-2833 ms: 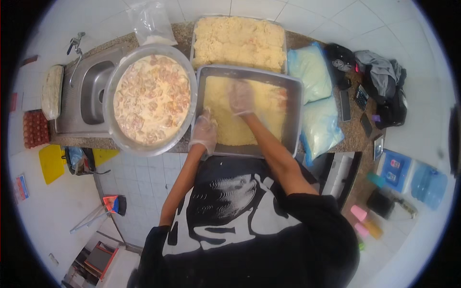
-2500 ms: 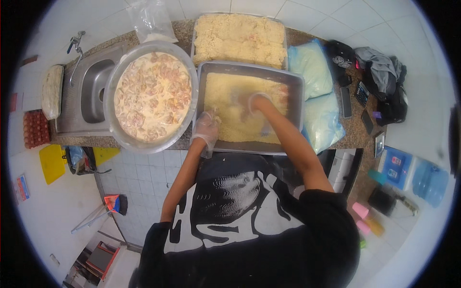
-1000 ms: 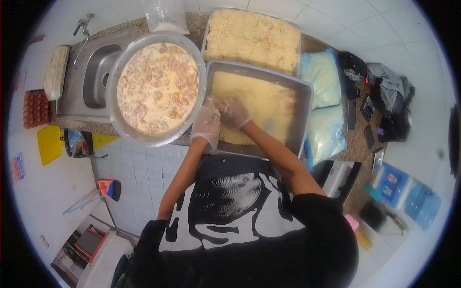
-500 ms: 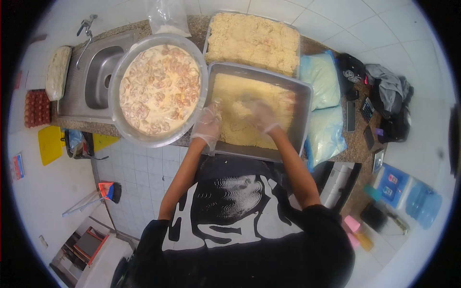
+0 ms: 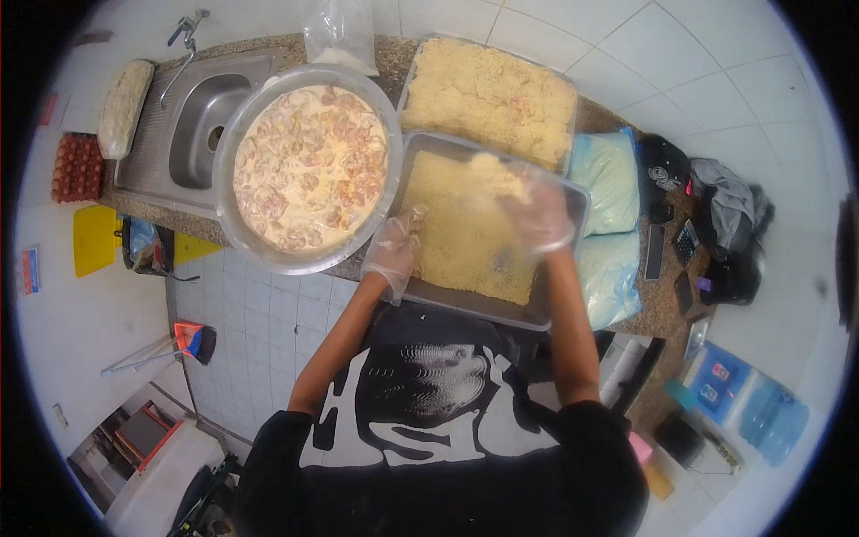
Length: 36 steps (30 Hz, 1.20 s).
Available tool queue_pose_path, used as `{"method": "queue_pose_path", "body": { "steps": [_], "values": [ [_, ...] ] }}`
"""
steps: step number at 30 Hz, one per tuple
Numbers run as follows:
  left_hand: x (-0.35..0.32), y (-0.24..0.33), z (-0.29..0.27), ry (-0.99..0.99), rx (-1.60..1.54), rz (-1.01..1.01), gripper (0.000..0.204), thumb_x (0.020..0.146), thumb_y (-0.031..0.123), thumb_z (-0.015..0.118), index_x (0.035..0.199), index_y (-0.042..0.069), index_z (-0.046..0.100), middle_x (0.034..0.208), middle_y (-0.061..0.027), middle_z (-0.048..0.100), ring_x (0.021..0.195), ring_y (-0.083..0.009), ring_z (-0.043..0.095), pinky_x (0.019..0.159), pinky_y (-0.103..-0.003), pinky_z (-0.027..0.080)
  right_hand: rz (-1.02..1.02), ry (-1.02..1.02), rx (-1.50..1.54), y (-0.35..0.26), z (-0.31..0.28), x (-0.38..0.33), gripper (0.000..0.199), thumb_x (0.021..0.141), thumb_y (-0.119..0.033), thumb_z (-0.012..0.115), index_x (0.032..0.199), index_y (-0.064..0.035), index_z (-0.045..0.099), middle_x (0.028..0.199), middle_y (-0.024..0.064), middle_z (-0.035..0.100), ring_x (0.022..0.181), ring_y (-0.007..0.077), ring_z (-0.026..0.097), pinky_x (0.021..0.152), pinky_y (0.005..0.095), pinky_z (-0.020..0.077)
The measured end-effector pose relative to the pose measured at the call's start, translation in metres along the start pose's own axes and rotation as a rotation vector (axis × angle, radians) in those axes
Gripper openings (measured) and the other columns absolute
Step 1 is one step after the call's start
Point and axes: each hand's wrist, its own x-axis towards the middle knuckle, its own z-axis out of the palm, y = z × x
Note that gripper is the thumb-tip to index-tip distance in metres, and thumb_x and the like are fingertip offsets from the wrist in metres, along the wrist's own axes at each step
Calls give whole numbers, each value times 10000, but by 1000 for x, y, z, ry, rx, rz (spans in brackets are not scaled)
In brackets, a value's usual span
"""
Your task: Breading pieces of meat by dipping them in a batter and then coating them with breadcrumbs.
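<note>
Right hand (image 5: 541, 215), mine, gloved, blurred above the right part of a grey pan (image 5: 443, 143), a pale crumbly clump (image 5: 497, 176) at its fingers; whether it grasps the clump I cannot tell. Left hand (image 5: 394, 249), also mine and gloved, fingers partly bent at the pan's left side; whether it holds anything I cannot tell. Set about them: yellow crumbs (image 5: 458, 237) spread across the pan, a round metal bowl (image 5: 304, 262) of meat in creamy liquid (image 5: 309, 170) to the left, a crumb-filled tray (image 5: 573, 143) just behind, and two plastic bags (image 5: 607, 183) to the right on the counter (image 5: 391, 58).
</note>
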Motion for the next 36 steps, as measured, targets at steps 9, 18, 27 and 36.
{"method": "queue_pose_path", "body": {
  "steps": [9,18,27,36],
  "values": [
    [-7,-16,14,77,-207,91,527,760,-18,466,1278,79,471,1155,-107,585,1026,-232,588,880,-337,453,255,-391,213,64,-5,156,533,795,-202,717,1254,-8,529,1068,136,645,905,195,626,774,285,522],
    [-6,-5,4,102,-172,150,453,727,36,456,1177,13,505,1091,-251,553,1009,-435,528,890,-456,428,363,-865,-84,237,108,172,367,858,-239,613,1198,-135,526,1197,48,542,1067,220,508,945,357,376],
    [8,20,-4,-53,-107,39,506,715,32,486,1220,29,496,1174,-223,535,1131,-398,478,985,-445,377,262,-63,-473,98,95,134,528,862,-422,575,1268,-85,553,1245,191,569,1155,315,544,999,398,408],
    [37,19,13,136,6,130,516,683,27,526,1195,-7,477,1129,-285,508,1113,-424,473,974,-448,385,76,-570,-733,19,72,123,304,908,-263,475,1052,-42,627,1068,188,634,1000,324,607,843,429,494]
  ]
}}
